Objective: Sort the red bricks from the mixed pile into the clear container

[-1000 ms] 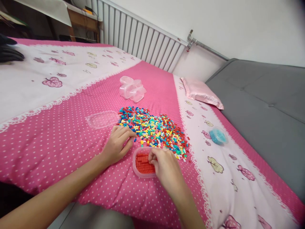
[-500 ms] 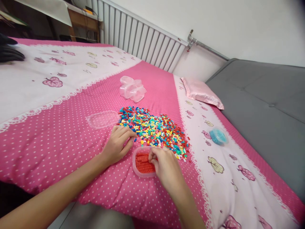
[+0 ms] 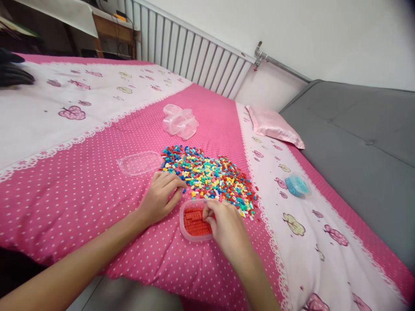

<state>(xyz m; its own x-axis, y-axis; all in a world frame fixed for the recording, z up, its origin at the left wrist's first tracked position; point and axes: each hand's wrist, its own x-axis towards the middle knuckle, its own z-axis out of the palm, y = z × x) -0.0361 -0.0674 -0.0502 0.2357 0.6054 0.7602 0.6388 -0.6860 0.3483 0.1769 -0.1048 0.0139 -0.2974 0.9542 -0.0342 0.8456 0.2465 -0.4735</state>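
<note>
A clear plastic box [image 3: 182, 229] holds red toy bricks [image 3: 193, 224], packed in rows. My right hand [image 3: 227, 222] is over the box's right side, thumb and forefinger pinched together just above the bricks; whatever is between the fingertips is hidden. My left hand [image 3: 160, 194] rests on the bedspread left of the box, fingers loosely bent and thumb apart from them. Its fingertips reach the near left edge of a heap of small coloured bricks [image 3: 210, 172], close to a blue brick [image 3: 184, 190].
Left of the heap lies a clear lid [image 3: 141, 163]. Behind it are several stacked clear containers [image 3: 180, 122]. A tub of blue bricks [image 3: 297, 185] sits to the right. A pink pillow [image 3: 275, 126] lies by the grey headboard [image 3: 356, 129]; a black glove [image 3: 14, 69] is far left.
My right hand has barely shifted over the red bricks, its fingers still pinched. My left hand stays in place, and the view has moved very slightly.
</note>
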